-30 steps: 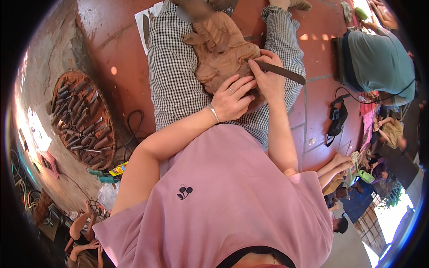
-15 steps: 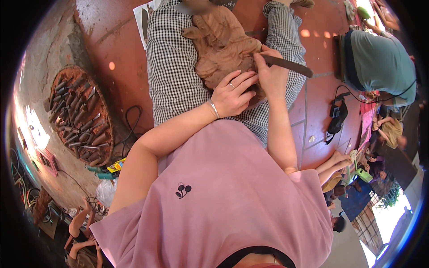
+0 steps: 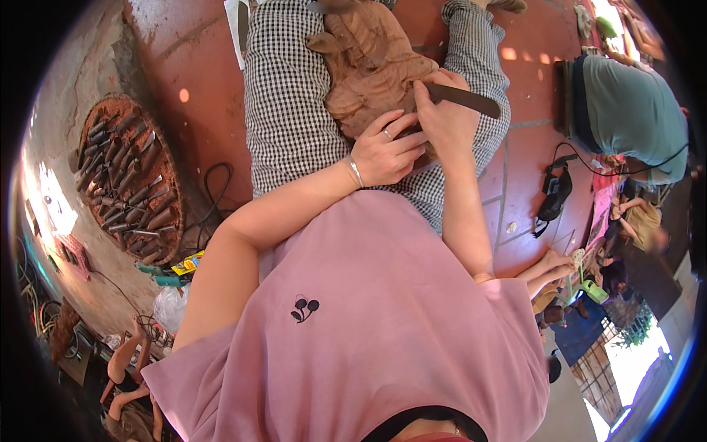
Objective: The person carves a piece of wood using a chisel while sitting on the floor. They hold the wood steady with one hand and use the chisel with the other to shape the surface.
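Note:
A reddish-brown wood carving (image 3: 375, 55) with carved folds lies between my knees, against checked trousers. My left hand (image 3: 384, 151), with a ring and a bracelet, rests bent over its near edge and steadies it; the thumb is hidden. My right hand (image 3: 449, 114) is closed around a flat, dark, narrow carving tool (image 3: 471, 100) at the carving's right side. The tool's rounded end sticks out to the right; its working end is hidden under my fingers. The two hands nearly touch.
A round tray (image 3: 177, 243) of wood dust and many carving chisels (image 3: 125, 169) sits on a ledge at left. A black cable (image 3: 213, 177) loops beside it. A black pouch-like item (image 3: 554, 193) lies on the red tiles (image 3: 530, 96) at right. A person in green (image 3: 626, 110) sits nearby.
The outer end of the tool has swung slightly up and to the left, with my right hand still around it. My left hand has shifted slightly right. The whole view has tilted slightly.

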Motion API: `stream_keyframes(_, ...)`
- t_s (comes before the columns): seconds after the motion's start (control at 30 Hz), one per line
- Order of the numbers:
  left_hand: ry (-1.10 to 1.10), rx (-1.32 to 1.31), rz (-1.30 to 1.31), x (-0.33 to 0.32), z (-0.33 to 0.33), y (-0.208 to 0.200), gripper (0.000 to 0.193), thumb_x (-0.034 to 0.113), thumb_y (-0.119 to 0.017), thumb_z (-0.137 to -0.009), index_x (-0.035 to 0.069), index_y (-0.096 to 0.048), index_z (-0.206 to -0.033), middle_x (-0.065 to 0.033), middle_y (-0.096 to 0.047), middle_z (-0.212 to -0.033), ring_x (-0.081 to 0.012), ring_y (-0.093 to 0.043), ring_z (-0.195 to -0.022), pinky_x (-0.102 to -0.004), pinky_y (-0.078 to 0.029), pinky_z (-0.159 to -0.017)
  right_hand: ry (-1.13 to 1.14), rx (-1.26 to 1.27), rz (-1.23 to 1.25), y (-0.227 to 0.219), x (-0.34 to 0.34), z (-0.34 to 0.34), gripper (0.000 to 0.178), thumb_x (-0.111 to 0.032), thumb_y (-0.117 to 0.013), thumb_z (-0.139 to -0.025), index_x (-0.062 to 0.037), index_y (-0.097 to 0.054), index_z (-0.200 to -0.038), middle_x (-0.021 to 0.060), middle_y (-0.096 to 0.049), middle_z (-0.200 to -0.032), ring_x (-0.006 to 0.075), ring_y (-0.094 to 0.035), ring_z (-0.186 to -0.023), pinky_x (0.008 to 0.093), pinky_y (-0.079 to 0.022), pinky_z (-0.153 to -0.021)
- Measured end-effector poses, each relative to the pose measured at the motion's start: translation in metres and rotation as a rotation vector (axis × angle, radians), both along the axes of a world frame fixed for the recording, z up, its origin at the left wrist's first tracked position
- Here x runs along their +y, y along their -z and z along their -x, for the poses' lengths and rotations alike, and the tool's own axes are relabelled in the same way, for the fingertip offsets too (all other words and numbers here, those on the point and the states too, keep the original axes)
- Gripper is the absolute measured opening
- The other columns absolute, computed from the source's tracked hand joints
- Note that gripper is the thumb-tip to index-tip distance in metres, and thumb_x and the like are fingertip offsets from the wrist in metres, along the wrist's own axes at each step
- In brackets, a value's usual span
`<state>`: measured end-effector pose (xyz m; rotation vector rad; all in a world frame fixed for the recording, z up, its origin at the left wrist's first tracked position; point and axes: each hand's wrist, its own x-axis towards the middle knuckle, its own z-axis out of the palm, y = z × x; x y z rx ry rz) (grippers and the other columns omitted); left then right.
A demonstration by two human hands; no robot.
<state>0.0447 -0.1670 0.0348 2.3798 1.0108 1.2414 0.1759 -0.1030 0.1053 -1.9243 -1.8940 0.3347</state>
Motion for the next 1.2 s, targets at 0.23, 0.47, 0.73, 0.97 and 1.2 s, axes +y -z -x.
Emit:
stream_keyframes(0.23,-0.006,0.001,0.0,0.0,-0.001,-0.001,0.028,0.016,-0.072,-0.066,0.016,-0.079,-0.093,0.0034,-0.072,-0.109,-0.0255,-0.063,-0.12,-0.0448,-0.042,-0.111,-0.039,-0.082,-0.072,0.01,0.002,-0.008,0.015,-0.024,-0.073,-0.085,-0.0098,-0.074,-0.088,0.0082,-0.069,-0.106,0.03,-0.07,-0.087,0.0419,-0.056,-0.072)
stream_keyframes(0.47,0.001,-0.016,0.018,-0.003,-0.003,0.005,0.016,0.018,-0.069,-0.072,0.013,-0.075,-0.086,0.0042,-0.069,-0.119,-0.0225,-0.054,-0.13,-0.0445,-0.036,-0.116,0.064,-0.132,0.034,-0.004,-0.003,0.01,0.018,-0.026,-0.072,-0.086,-0.009,-0.074,-0.088,0.008,-0.068,-0.112,0.0306,-0.069,-0.094,0.0446,-0.056,-0.075)
stream_keyframes(0.73,-0.005,-0.017,0.016,-0.003,-0.003,0.004,0.016,0.018,-0.069,-0.072,0.013,-0.075,-0.085,0.0042,-0.069,-0.118,-0.0222,-0.055,-0.129,-0.0436,-0.035,-0.117,0.053,-0.1,0.019,0.001,-0.003,0.005,0.021,-0.028,-0.073,-0.086,-0.0078,-0.075,-0.092,0.0075,-0.07,-0.112,0.0306,-0.069,-0.095,0.0433,-0.055,-0.079)
stream_keyframes(0.97,-0.016,-0.016,0.001,0.0,-0.003,-0.002,0.018,0.017,-0.069,-0.07,0.013,-0.076,-0.087,0.0026,-0.071,-0.116,-0.0241,-0.059,-0.126,-0.0437,-0.039,-0.113,0.102,0.195,0.052,0.012,0.001,-0.016,0.017,-0.026,-0.075,-0.084,-0.0106,-0.075,-0.089,0.0068,-0.068,-0.108,0.0303,-0.069,-0.087,0.0425,-0.055,-0.072)
stream_keyframes(1.2,-0.021,-0.016,-0.011,0.0,-0.003,-0.003,0.018,0.015,-0.069,-0.07,0.013,-0.076,-0.086,0.0028,-0.072,-0.115,-0.0246,-0.061,-0.124,-0.0434,-0.041,-0.111,-0.021,0.13,-0.081,0.014,0.003,-0.019,0.015,-0.019,-0.074,-0.085,-0.0061,-0.074,-0.092,0.0111,-0.072,-0.095,0.0326,-0.07,-0.083,0.0422,-0.056,-0.074)
